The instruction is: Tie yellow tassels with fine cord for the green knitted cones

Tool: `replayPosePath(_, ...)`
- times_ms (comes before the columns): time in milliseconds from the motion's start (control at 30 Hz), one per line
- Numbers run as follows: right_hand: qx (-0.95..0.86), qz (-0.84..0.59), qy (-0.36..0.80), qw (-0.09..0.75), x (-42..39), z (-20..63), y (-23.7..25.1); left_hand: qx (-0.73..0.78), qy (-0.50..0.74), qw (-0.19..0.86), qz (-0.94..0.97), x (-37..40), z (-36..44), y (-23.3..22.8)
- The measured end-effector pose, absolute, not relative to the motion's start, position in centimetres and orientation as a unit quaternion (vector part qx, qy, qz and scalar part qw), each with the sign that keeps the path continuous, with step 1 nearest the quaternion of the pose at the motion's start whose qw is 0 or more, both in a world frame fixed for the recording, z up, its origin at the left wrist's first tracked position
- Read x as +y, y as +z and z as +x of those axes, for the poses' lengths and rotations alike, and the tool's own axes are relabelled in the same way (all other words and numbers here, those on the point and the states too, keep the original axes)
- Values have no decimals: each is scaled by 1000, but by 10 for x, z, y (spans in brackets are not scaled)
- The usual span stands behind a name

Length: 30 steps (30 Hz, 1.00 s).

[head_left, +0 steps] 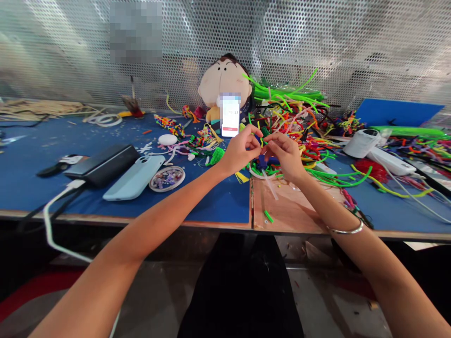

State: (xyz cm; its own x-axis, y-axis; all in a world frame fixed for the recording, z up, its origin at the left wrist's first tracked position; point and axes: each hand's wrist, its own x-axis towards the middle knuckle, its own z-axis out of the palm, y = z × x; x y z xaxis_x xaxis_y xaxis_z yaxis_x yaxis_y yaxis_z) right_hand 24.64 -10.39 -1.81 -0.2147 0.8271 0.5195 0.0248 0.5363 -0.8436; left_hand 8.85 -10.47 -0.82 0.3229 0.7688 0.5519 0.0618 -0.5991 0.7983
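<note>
You had both hands raised just above the blue-covered workbench (218, 202), fingertips meeting over its middle seam. Your left hand (240, 151) and your right hand (286, 154) were pinched together on a small dark-blue fuzzy pipe-cleaner piece (263, 162), with a thin green strand showing between the thumbs; exactly how the piece was twisted I could not tell, since your fingers covered most of it. It sat between the two hands, held off the bench surface, just in front of the big tangled heap of multicoloured pipe cleaners (299, 122).

To do that twist well, you needed to keep the grip close to the join, as you had it, so the wire bent where you wanted and not further along. One hand ought to have anchored while the other turned; both moving together would have loosened the wrap. Keeping the work low over the bare plywood patch (289, 211) was sensible, because any dropped scrap would have shown up there better than in the heap.

Loose green strands (334, 178) lay just beside your right wrist, near enough to snag the silver bangle (347, 230). The pale-blue phone (136, 178), the black power bank (102, 164) and the round clear dish of beads (167, 179) lay well apart to your left, and the plush doll (225, 84) stood behind the propped white phone (230, 117).
</note>
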Motion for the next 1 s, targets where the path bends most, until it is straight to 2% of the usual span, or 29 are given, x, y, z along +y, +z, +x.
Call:
replayPosePath(133,-694,-304,360,545,-105,248,-17,278,519,359,724,-103,88,-9)
replayPosePath(433,-677,-311,385,544,-107,243,-18,274,538,454,655,-99,89,-10)
replayPosePath(1000,-705,-317,359,522,-107,244,-18,275,517,454,671,-100,90,-10)
